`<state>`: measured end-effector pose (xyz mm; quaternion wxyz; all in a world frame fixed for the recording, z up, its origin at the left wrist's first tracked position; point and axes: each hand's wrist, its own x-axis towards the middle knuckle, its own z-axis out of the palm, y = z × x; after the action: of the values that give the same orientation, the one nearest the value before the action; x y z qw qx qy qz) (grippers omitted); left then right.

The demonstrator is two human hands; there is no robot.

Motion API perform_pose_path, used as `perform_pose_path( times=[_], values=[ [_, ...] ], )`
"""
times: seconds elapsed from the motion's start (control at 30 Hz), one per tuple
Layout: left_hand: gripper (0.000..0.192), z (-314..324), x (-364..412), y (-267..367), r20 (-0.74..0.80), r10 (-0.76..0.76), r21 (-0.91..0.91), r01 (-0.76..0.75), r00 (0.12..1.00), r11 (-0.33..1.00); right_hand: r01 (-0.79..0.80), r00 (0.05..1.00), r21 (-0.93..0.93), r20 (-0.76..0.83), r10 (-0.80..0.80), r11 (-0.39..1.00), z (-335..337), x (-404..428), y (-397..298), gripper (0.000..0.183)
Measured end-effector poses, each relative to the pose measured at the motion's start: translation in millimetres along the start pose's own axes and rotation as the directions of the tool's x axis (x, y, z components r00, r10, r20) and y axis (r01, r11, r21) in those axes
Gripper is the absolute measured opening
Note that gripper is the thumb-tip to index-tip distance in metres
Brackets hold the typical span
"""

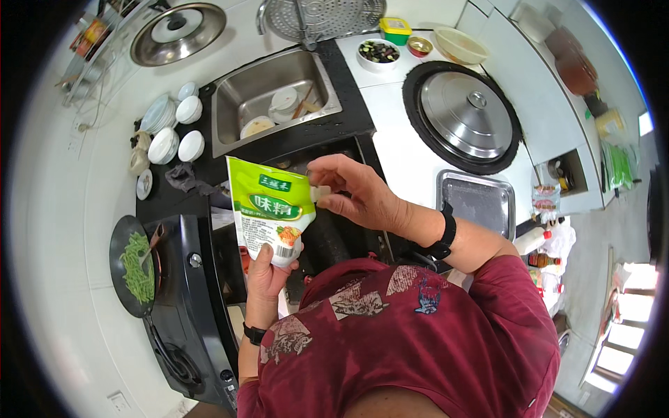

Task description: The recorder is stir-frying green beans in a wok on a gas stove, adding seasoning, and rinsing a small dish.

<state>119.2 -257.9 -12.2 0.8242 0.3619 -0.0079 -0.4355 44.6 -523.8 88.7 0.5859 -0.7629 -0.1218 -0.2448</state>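
Note:
My left hand (273,271) grips the lower end of a green and white plastic seasoning pouch (269,209), which bears writing and a food picture. At the pouch's corner spout, the thumb and fingers of my right hand (355,193) close around a white cap (320,193); whether the cap is on the spout or off it, I cannot tell. The pouch is held above the dark counter edge and an open space below it. To the left, a black wok (117,277) with green beans (137,266) and a spatula (151,243) in it sits on a gas stove (183,313).
Beyond the pouch is a steel sink (225,125) with dishes in it. White bowls (191,146) stand left of it. At the right are a large lidded pot (465,115), a metal tray (475,204) and a bowl of cut eggplant (378,55).

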Motion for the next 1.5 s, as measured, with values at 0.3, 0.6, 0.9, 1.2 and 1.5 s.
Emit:
perform_pose_path(
  times=[0.3, 0.6, 0.9, 1.2, 1.5],
  values=[
    [0.060, 10.6, 27.7, -12.5, 0.019, -0.113, 0.048, 0.112, 0.993, 0.993, 0.078, 0.997, -0.403, 0.037, -0.069, 0.912, -43.8, -25.5, 5.2, 0.025],
    [0.068, -12.1, -20.2, 7.6, -0.064, 0.056, -0.162, -0.066, 0.996, 0.985, -0.552, 0.827, -0.328, -0.331, 0.454, 0.767, -112.9, -92.4, 160.5, 0.017],
    [0.077, -32.6, -133.4, 56.7, -0.279, 0.505, -0.055, -0.539, 0.816, 0.840, -0.368, 0.930, -0.755, -0.313, 0.193, 0.543, -167.4, -172.0, 281.1, 0.027],
    [0.052, -72.3, -262.3, 157.8, -0.451, 0.811, 0.367, -0.751, 0.372, 0.549, -0.401, 0.876, -0.887, -0.300, 0.378, 0.227, -177.5, -148.0, 256.8, 0.028],
    [0.044, -117.8, -310.8, 234.4, -0.578, 0.778, 0.468, -0.681, 0.246, 0.563, -0.020, 0.944, -0.352, 0.302, 0.134, 0.936, 131.0, 114.8, 7.6, 0.027]
  ],
)
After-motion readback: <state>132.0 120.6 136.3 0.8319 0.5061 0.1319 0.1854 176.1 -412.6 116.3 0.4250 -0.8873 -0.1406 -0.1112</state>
